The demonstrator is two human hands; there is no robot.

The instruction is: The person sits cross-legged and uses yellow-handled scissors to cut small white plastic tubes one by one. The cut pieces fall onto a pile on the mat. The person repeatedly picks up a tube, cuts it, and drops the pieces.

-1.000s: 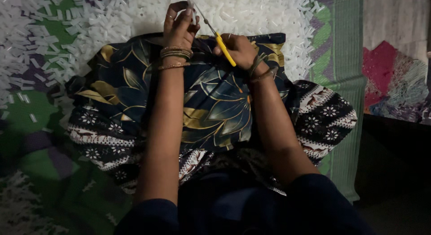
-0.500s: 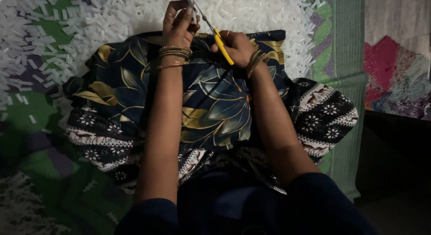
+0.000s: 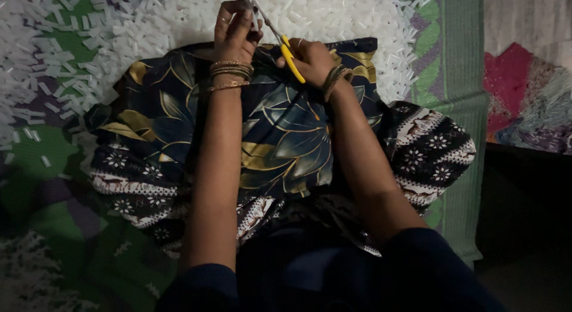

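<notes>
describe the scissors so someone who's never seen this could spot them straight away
Start at the dark blue cloth with gold leaves across the person's lap, and follow the right hand to the cloth's far edge. The scissors are in that hand, slanting toward the left hand. Their bright yellow handle stands out against the heap of small white pieces.

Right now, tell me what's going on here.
A person sits with a dark cloth printed with gold leaves spread over the lap. The right hand holds yellow-handled scissors, blades pointing up toward the left hand. The left hand pinches a small white piece at the blades; its exact shape is hard to tell. A heap of short white cut pieces covers the patterned mat ahead of the lap. Both wrists wear bangles.
</notes>
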